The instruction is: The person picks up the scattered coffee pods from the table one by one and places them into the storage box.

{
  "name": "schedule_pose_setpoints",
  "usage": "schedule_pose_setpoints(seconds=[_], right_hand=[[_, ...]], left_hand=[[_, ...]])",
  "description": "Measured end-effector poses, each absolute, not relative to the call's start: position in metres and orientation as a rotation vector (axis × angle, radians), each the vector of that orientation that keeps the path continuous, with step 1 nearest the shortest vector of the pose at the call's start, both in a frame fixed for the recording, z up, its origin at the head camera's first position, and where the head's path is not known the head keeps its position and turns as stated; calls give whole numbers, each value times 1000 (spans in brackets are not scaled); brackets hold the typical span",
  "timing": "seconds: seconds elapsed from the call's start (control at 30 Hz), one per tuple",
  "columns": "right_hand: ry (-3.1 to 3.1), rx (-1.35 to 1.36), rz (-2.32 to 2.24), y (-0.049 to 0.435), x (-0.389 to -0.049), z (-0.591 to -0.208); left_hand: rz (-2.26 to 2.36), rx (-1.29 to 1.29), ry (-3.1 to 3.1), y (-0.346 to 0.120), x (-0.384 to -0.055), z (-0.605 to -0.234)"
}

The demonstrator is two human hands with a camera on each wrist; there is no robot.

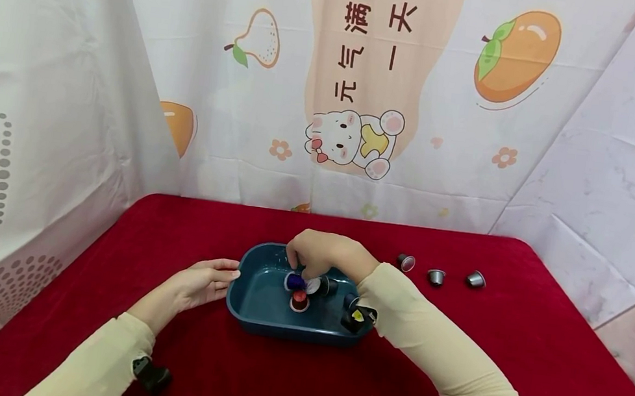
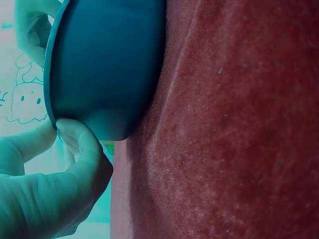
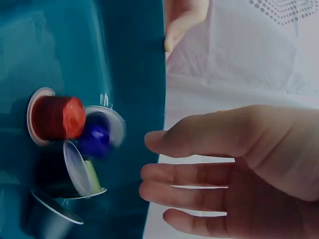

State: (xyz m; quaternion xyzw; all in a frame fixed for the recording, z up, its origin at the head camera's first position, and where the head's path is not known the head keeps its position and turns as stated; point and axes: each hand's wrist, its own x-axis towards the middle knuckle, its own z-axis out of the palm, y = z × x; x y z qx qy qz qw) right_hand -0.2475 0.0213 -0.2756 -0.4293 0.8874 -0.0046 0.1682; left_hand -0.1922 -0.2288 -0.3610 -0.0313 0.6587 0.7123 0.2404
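Observation:
A blue-green plastic basin point(image 1: 265, 300) stands on the table with several coffee capsules in it. At its left end, my left hand point(image 1: 203, 284) pinches the rim between thumb and fingers. Over the basin's far side hovers my right hand point(image 1: 319, 254), thumb and fingers apart and nothing between them in the right wrist view. Below it lie a red capsule point(image 3: 57, 117), a blue capsule point(image 3: 97, 137) and a dark capsule point(image 3: 50, 172) close together. A yellow-green capsule point(image 3: 92, 177) is mostly hidden behind the dark one.
To the right of the basin, three grey capsules lie on the red cloth: one dark-sided capsule point(image 1: 406, 262), one upturned capsule point(image 1: 436, 277) and one tilted capsule point(image 1: 475, 279). A printed white curtain point(image 1: 232, 116) hangs behind the table.

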Motion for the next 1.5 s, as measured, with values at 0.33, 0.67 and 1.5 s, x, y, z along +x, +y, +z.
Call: schedule_pose_setpoints(seconds=[0.33,0.67,1.5], right_hand=[[2541,-1204,-37,32,-247,-278],[2570,-1248,-50,56,-245,-273],[2843,-1148,-461,158,-252,-286]], left_hand=[[1959,-83,1798,-226,-192,-361],[1948,-94,1808,-227,-192,-360],[1880,-58,1817,-233,-199,-362]])
